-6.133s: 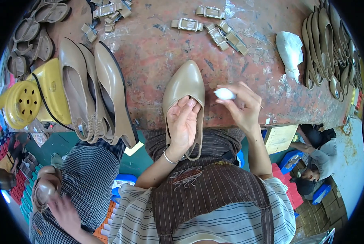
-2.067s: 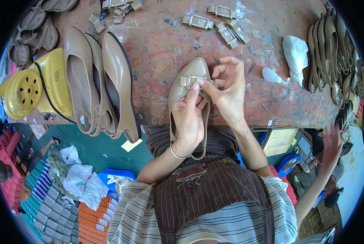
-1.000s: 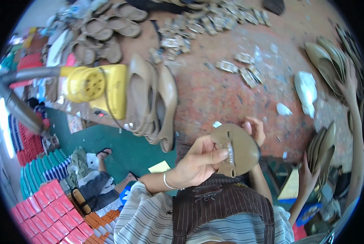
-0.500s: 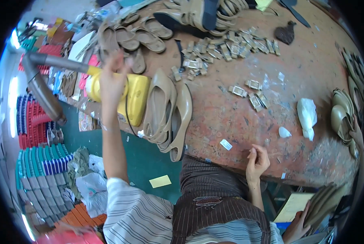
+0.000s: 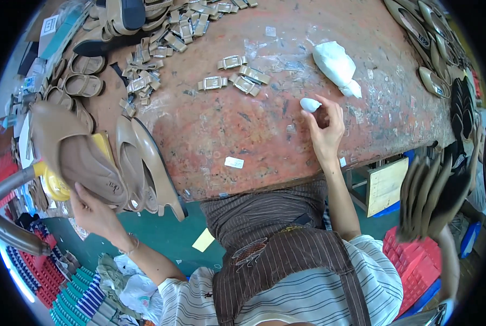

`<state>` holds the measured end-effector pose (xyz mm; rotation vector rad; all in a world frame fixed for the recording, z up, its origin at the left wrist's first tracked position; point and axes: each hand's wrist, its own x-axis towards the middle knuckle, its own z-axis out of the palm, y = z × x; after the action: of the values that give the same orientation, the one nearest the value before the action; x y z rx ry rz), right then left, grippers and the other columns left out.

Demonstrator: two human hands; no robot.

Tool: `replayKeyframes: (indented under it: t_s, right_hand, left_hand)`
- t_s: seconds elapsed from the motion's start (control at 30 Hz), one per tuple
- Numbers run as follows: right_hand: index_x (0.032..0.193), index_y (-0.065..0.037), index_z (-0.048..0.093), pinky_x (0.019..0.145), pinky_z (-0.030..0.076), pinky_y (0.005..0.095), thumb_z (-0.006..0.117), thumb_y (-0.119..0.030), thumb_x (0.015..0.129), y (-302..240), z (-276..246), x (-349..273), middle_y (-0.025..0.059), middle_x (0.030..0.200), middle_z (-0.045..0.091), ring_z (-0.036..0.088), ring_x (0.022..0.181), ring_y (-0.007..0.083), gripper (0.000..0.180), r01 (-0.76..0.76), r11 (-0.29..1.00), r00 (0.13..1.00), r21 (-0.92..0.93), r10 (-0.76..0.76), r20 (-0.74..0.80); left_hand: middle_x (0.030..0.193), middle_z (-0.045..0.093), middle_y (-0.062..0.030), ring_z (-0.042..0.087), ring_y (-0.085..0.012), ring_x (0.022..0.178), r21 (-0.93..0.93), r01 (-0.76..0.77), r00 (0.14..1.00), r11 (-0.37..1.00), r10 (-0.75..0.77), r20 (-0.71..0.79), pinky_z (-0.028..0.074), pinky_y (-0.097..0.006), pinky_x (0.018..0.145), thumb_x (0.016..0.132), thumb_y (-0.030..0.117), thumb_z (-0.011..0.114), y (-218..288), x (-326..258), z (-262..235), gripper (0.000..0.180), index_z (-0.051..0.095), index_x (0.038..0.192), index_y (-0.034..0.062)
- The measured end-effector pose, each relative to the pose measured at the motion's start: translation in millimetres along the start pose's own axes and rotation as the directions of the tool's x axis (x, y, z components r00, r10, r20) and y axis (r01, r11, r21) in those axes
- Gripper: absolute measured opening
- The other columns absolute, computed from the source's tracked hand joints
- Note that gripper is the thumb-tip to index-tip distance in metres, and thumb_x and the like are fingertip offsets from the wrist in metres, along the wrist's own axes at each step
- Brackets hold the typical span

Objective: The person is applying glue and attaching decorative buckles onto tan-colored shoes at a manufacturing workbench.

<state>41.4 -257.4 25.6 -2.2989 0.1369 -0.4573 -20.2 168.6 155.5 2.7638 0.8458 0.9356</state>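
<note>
My left hand [image 5: 95, 217] grips a beige open-backed shoe [image 5: 91, 168] near its heel end, thumb against it and the toe pointing up; the toe is blurred. More beige shoes [image 5: 155, 157] stand just right of it, at the table's edge. My right hand [image 5: 330, 130] reaches over the table, thumb and forefinger closed around a small white egg-shaped piece [image 5: 310, 105] resting on the surface. Beyond it lies a larger white wrapped bundle [image 5: 334, 62] with a twisted end. Several beige bow-like trims with buckles [image 5: 244, 81] lie farther left.
A worn reddish worktable [image 5: 199, 136] carries a pile of trims [image 5: 183, 32], a white label [image 5: 234, 162] and sandals [image 5: 84, 85]. A yellow device [image 5: 53, 182] with a grey tube is at left. At right, another person's blurred arm [image 5: 447, 261] holds several shoe pieces [image 5: 430, 195].
My left hand has come down from above the yellow device and now holds a shoe. The right hand has moved from the table edge to the small white piece. The view has turned rightward.
</note>
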Motion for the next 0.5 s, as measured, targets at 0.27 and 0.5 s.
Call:
replayKeyframes:
  t_s: [0.27,0.5]
  right_hand:
    - [0.105,0.0,0.062,0.078,0.05,0.0251,0.068,0.0,0.082,-9,1,-5,0.0079,0.102,0.066,0.063,0.09,0.0123,0.024,-0.215,0.799,0.976,0.561,0.151,0.159]
    - [0.094,-0.002,0.07,0.062,0.047,0.0278,0.076,-0.004,0.07,-39,-7,-20,0.0086,0.086,0.068,0.059,0.072,0.0174,0.025,0.09,0.96,0.91,0.265,-0.187,0.369]
  left_hand:
    - [0.06,0.047,-0.0174,0.047,-0.0308,0.05,-0.488,0.197,0.541,0.85,0.321,0.777,0.038,-0.039,0.049,0.089,0.011,0.056,95,-118,9,0.024,0.05,0.072,-0.0038]
    - [0.096,0.058,-0.0227,0.059,-0.0399,0.084,-0.357,0.075,0.616,0.931,0.238,0.751,0.048,-0.042,0.07,0.087,0.008,0.059,109,-159,9,0.018,0.057,0.101,-0.0033]
